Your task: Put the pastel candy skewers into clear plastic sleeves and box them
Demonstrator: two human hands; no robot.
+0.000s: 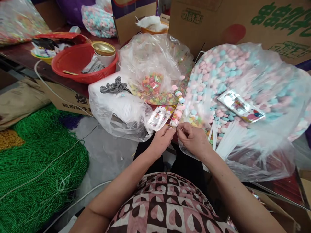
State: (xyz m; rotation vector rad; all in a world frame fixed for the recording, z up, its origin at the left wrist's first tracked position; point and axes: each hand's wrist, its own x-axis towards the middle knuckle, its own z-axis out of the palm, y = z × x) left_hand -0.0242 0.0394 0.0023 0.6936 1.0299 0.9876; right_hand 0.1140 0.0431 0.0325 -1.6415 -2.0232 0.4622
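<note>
My left hand (163, 140) and my right hand (193, 139) meet at the table's near edge, each with thumb and forefinger pinched together. Between the fingertips is the near end of a candy string (178, 111), whose thread is too fine to make out. Pink, white and blue marshmallows and small wrapped pieces run along it, away from me. Shiny printed packets (159, 118) lie just beyond my left fingers. Right of my right hand, white plastic strips (228, 137) rest on a big clear bag of pink and blue marshmallows (209, 74).
A clear bag of coloured ring candies (155, 84) stands ahead. Left are a white plastic-wrapped bundle (109, 106) with grey cord (114, 85) and a red basin (70, 61). Green cord (48, 174) heaps at lower left. Cartons (243, 22) back the table. Another silver packet (240, 105) lies on the marshmallow bag.
</note>
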